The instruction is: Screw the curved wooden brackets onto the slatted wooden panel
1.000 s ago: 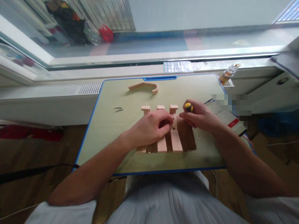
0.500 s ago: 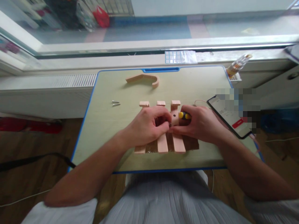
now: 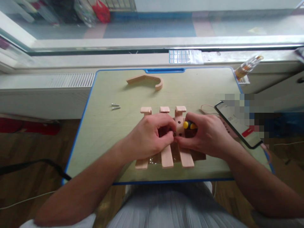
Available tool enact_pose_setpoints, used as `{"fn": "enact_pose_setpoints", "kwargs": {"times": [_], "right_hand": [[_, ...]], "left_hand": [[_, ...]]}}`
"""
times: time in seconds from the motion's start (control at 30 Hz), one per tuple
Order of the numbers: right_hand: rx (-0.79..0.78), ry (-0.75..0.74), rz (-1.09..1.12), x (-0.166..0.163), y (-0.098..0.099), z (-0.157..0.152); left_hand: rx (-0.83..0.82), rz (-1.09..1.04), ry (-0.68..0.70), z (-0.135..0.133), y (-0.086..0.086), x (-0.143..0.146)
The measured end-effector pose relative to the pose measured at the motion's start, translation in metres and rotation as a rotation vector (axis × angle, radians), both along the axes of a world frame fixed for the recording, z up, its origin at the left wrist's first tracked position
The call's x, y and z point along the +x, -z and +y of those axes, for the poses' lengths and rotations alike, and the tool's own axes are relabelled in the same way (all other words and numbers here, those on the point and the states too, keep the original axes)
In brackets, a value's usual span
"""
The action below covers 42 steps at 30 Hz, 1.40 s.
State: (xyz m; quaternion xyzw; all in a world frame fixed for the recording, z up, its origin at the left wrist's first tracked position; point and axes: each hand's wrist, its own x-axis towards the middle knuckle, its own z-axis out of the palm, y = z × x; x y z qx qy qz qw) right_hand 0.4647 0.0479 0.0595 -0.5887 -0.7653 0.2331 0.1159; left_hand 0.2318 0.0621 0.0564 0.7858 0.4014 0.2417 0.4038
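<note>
Three pale wooden hook pieces lie side by side across a dark brown board: a left one, a middle one and a right one. Dark round holes show in the right piece. My left hand is closed in a pinch over the middle piece. At its fingertips, beside the right piece, is a tiny dark, shiny bit too small to name. My right hand is curled round a yellow-and-black screwdriver, its thumb against the right piece. The screwdriver's shaft is hidden.
Another curved wooden hook lies towards the back of the blue-edged table. Two small silver screws lie at the left. A phone with a cable lies at the right, and a bottle stands beyond the back right corner.
The view has shifted slightly, so the table sits a little lower and larger. Both hands keep their grips at the right wooden piece, and more of its holes show.
</note>
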Motion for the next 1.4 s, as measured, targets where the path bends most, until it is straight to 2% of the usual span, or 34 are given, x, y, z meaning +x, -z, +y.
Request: {"fn": "enact_pose_setpoints", "kwargs": {"times": [0.27,0.4,0.5,0.77,0.97,1.27,1.4], "right_hand": [[-0.002,0.001,0.029,0.001,0.000,0.001],[-0.117,-0.057,0.300,0.015,0.001,0.006],[-0.094,-0.037,0.432,0.024,0.004,0.012],[-0.077,-0.045,0.403,0.026,0.016,0.018],[-0.062,-0.033,0.413,0.027,0.017,0.018],[-0.055,-0.014,0.448,0.027,0.018,0.019],[-0.049,-0.020,0.457,0.027,0.020,0.020]], "left_hand": [[-0.008,-0.028,-0.003,0.001,-0.002,0.001],[0.002,-0.032,0.012,0.001,0.000,0.001],[0.025,-0.032,0.044,0.002,0.002,0.000],[0.126,0.095,0.213,0.010,-0.010,0.006],[0.166,0.173,0.273,0.012,-0.017,0.017],[0.060,0.149,0.228,0.011,-0.015,0.027],[0.074,0.156,0.220,0.010,-0.015,0.027]]}}
